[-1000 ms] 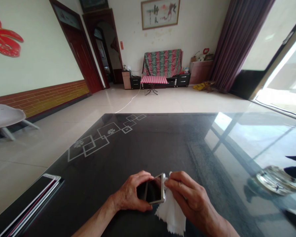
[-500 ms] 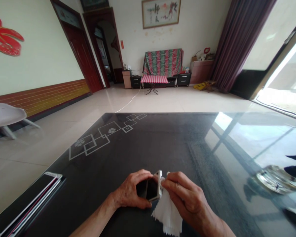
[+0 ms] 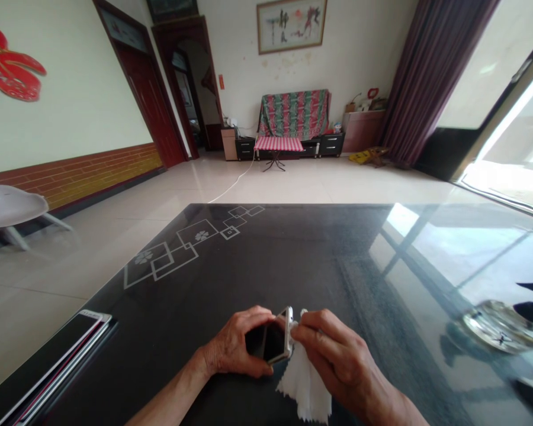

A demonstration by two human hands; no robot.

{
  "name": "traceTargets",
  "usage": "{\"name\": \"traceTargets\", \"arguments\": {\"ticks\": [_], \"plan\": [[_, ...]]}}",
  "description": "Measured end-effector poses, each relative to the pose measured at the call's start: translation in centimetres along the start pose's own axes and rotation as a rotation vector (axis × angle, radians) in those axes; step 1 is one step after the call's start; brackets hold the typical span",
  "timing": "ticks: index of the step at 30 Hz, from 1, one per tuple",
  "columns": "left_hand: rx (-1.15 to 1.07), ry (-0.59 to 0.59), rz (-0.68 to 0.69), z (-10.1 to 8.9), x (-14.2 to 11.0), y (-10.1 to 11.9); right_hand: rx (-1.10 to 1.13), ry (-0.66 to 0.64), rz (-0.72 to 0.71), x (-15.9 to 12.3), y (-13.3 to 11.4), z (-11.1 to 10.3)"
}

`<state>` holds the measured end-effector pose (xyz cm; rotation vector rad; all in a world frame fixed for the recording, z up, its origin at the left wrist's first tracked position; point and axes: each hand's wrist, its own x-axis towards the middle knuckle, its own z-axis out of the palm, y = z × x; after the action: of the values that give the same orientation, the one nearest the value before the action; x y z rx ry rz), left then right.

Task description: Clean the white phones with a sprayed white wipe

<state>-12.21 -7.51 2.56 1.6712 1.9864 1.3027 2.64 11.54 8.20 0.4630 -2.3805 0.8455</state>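
My left hand (image 3: 242, 342) grips a smartphone (image 3: 275, 340) by its long edges, thumb below and fingers above. The phone is tilted on its side over the black table, and its dark screen shows between thumb and fingers. In my right hand (image 3: 337, 349) a white cloth (image 3: 305, 384) with zigzag edges is pinched; it hangs down toward the tabletop. The pinched fingertips hold a bit of the cloth against the phone's right-hand short end.
A stack of several phones (image 3: 48, 367) lies at the left edge of the glossy black table (image 3: 266, 260). To the right stands a clear glass dish (image 3: 500, 325) with a dark object over it. A white chair (image 3: 11, 207) is beyond the table's left side.
The hanging cloth has shifted slightly to the right. Both hands and the phone have stayed nearly in place.
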Motion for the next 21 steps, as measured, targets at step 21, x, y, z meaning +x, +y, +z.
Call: {"name": "traceTargets", "arguments": {"ticks": [21], "plan": [[0.001, -0.02, 0.003, -0.4, -0.2, -0.3, 0.04, -0.039, -0.022, 0.3, -1.5, 0.5]]}}
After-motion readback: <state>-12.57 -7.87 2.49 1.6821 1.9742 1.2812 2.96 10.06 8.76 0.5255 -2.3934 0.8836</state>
